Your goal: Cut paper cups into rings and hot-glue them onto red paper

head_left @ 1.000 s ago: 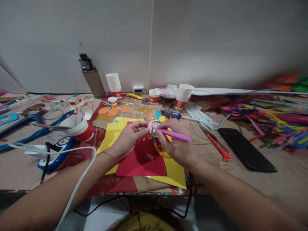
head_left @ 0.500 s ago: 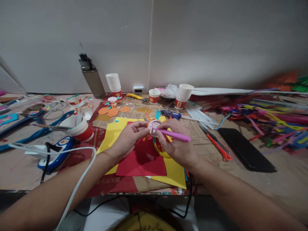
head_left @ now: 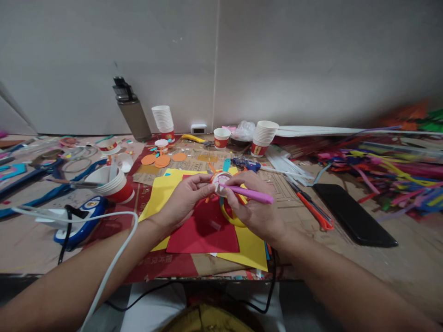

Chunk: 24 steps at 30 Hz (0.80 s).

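My left hand [head_left: 183,199] sits just left of the middle of the frame, thumb and fingers closed in a pinch on the rim of a small paper cup [head_left: 220,180]. The cup is tipped so that its round white bottom faces me, and orange and teal paper strips stick out around it. My right hand [head_left: 256,211], just right of the middle, grips a pink pen [head_left: 249,194] between thumb and fingers. The pen's tip rests on the cup's white bottom and its far end points towards the right of the frame.

Both hands hover over a red paper sheet [head_left: 204,233] that lies on yellow paper sheets [head_left: 249,248] on the worktop [head_left: 408,249]. A yellow ring [head_left: 231,218] lies under my right hand, partly hidden.

Right of the middle lie an orange utility knife [head_left: 314,208] and, beside it, a black phone [head_left: 353,213]. A heap of coloured strips [head_left: 394,175] fills the right edge.

At the left, nested paper cups [head_left: 110,182] lie on their side near a blue-and-white tool [head_left: 85,219], and a white cable [head_left: 114,263] loops towards the lower left. Orange paper discs [head_left: 161,160] lie above the yellow sheets.

Along the wall at the back stand a grey water bottle [head_left: 131,110], a stack of white cups [head_left: 163,119], a single paper cup [head_left: 222,137] and another cup stack [head_left: 265,137].
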Motion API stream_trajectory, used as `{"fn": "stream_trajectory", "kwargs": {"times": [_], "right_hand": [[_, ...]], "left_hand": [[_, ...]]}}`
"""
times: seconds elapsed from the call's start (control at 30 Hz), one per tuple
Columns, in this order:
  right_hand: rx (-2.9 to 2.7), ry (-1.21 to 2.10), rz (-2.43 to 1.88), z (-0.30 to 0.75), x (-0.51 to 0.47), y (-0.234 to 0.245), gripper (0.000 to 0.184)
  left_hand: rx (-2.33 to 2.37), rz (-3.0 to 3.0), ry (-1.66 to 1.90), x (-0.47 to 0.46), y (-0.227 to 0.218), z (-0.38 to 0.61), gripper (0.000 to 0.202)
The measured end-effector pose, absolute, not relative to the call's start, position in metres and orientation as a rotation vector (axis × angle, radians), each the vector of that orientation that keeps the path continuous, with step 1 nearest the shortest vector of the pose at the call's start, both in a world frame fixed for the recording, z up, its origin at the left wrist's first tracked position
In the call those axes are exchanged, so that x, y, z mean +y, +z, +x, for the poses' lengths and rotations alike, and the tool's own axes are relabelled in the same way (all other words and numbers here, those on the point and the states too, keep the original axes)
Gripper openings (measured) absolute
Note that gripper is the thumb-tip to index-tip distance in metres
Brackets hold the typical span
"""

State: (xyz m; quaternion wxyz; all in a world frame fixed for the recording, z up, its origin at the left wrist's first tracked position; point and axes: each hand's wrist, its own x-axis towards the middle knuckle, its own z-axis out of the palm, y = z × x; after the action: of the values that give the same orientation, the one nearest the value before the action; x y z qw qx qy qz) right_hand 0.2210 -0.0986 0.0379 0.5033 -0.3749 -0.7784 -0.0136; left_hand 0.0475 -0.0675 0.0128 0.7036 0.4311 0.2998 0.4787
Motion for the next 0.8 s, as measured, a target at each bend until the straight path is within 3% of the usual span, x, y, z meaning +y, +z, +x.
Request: {"fn": "stream_trajectory", "kwargs": {"times": [0.8], "right_hand": [[-1.872, -0.017, -0.908, 0.2220, -0.0975, 0.0340, 0.005]], "left_hand": [[0.670, 0.971, 1.061, -0.0674, 0.0138, 0.0487, 0.031]]}}
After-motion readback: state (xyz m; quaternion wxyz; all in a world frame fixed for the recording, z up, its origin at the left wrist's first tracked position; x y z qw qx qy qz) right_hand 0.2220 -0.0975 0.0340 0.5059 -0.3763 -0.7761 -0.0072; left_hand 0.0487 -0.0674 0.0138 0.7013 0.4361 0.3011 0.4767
